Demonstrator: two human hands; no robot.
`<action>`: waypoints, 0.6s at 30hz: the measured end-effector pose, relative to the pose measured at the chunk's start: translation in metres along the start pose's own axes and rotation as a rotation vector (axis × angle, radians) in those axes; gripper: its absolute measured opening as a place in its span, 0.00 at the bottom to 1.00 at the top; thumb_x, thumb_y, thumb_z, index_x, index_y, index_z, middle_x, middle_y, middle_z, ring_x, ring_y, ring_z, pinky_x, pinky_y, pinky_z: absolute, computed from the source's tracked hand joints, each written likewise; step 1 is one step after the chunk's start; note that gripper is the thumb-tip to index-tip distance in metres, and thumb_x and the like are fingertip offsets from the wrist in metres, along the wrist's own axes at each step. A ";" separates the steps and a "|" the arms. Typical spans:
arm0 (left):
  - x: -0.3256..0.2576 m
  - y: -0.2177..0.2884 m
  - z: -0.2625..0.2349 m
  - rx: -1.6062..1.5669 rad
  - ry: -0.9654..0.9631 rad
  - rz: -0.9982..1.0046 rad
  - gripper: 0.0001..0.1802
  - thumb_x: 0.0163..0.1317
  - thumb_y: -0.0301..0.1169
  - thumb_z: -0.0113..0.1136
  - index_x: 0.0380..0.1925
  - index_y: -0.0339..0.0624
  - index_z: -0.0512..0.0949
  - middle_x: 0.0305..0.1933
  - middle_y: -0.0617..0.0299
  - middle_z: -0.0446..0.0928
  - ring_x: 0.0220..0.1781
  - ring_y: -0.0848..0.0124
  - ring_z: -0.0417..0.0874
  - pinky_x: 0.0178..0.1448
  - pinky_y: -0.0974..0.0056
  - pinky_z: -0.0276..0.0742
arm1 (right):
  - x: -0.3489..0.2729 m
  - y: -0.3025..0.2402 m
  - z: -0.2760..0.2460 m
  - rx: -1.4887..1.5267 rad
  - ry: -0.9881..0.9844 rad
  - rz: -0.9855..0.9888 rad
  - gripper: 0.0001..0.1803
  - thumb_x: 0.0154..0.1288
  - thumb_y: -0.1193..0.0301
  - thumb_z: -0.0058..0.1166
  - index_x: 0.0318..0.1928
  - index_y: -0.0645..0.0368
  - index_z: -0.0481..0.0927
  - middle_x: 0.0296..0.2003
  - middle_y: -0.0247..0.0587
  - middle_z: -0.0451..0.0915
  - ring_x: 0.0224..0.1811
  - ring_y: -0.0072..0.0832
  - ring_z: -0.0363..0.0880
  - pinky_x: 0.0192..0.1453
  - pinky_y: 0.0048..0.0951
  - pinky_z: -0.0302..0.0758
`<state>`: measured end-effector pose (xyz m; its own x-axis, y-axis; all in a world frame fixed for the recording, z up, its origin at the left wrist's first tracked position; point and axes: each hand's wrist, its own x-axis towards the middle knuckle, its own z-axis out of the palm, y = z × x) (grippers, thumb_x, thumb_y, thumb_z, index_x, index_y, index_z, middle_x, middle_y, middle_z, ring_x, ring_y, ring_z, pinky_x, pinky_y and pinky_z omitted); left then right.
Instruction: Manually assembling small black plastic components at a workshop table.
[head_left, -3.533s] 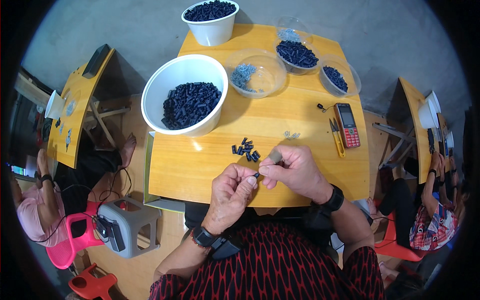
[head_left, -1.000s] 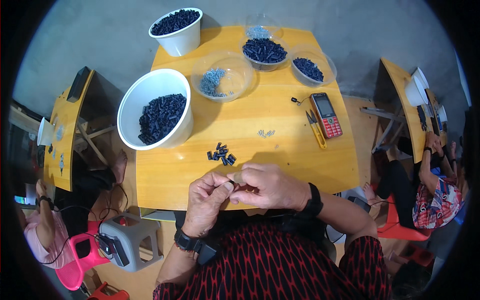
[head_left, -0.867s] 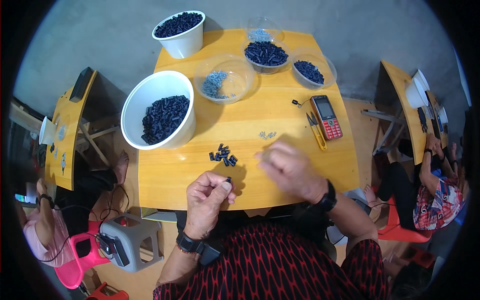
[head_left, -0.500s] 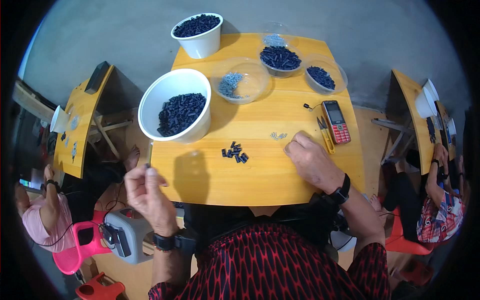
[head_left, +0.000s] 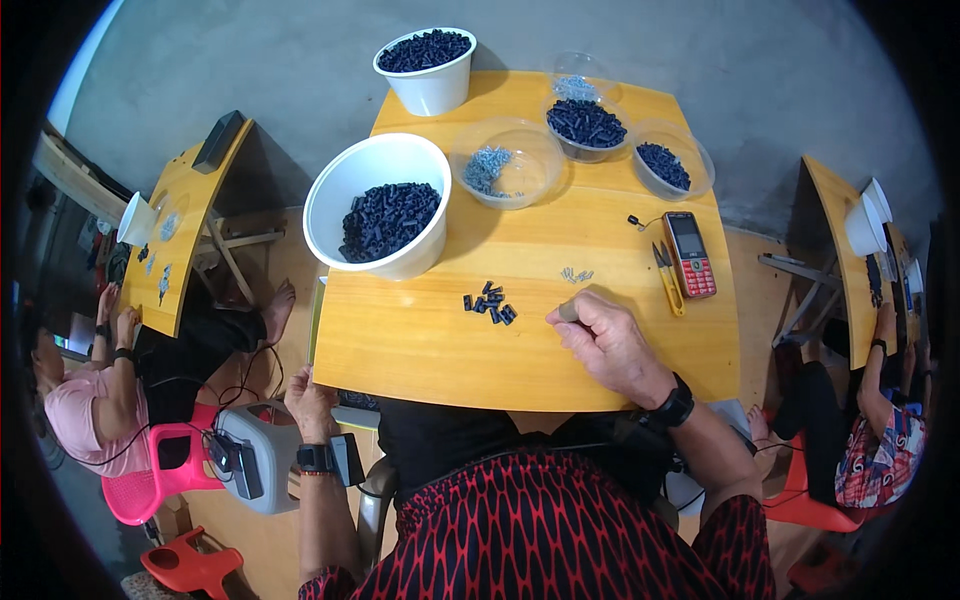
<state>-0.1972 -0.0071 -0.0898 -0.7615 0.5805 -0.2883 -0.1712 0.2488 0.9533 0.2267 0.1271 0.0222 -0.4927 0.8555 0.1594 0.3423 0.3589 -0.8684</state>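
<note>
My right hand [head_left: 612,345] is closed over the front of the wooden table [head_left: 450,360], thumb and fingertips pressed together. Anything between them is too small or too hidden to name. Just beyond it lie several tiny metal pins [head_left: 576,275], and to its left is a small pile of short black plastic pieces [head_left: 490,303]. At the table's front left corner, my left hand [head_left: 311,405] is low by the edge with its fingers drawn together. What it holds, if anything, cannot be seen.
A white tub [head_left: 318,215] of black pieces stands left, another tub [head_left: 430,95] behind it. Clear bowls hold metal pins [head_left: 488,168] and black parts [head_left: 588,125], [head_left: 664,168]. A phone [head_left: 692,255] lies beside yellow-handled snips [head_left: 670,282]. People sit at side tables.
My left hand has dropped from above the left edge to the front left corner; the black piece in its fingertips no longer shows. My right hand has drawn slightly nearer. The view has shifted left.
</note>
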 end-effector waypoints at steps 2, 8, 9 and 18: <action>-0.004 0.000 0.007 0.016 0.037 -0.022 0.08 0.67 0.31 0.65 0.40 0.42 0.76 0.23 0.68 0.75 0.16 0.80 0.70 0.18 0.74 0.64 | 0.000 0.002 0.003 0.043 0.007 0.044 0.05 0.69 0.78 0.54 0.41 0.68 0.77 0.40 0.48 0.84 0.36 0.33 0.83 0.42 0.31 0.78; -0.010 0.021 0.006 0.066 0.157 0.306 0.08 0.70 0.29 0.60 0.44 0.38 0.74 0.32 0.66 0.76 0.29 0.80 0.75 0.32 0.73 0.72 | 0.001 0.002 0.003 0.323 0.005 0.203 0.04 0.71 0.77 0.53 0.42 0.67 0.77 0.39 0.40 0.83 0.33 0.17 0.79 0.37 0.23 0.79; -0.011 0.027 0.009 0.087 0.242 0.614 0.07 0.71 0.28 0.58 0.44 0.37 0.74 0.36 0.65 0.76 0.34 0.80 0.75 0.38 0.73 0.73 | 0.002 0.000 0.003 0.334 0.006 0.199 0.05 0.71 0.76 0.54 0.42 0.66 0.77 0.38 0.39 0.83 0.33 0.17 0.80 0.37 0.22 0.79; -0.104 0.108 0.130 0.378 -0.396 0.790 0.06 0.64 0.20 0.62 0.40 0.36 0.78 0.34 0.65 0.76 0.35 0.77 0.76 0.42 0.71 0.73 | 0.004 0.004 0.003 0.383 0.019 0.241 0.06 0.71 0.75 0.56 0.41 0.66 0.78 0.35 0.37 0.82 0.31 0.17 0.81 0.34 0.21 0.79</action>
<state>-0.0558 0.0601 0.0317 -0.2922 0.8902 0.3496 0.5670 -0.1331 0.8129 0.2238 0.1312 0.0177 -0.4188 0.9059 -0.0630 0.1231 -0.0121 -0.9923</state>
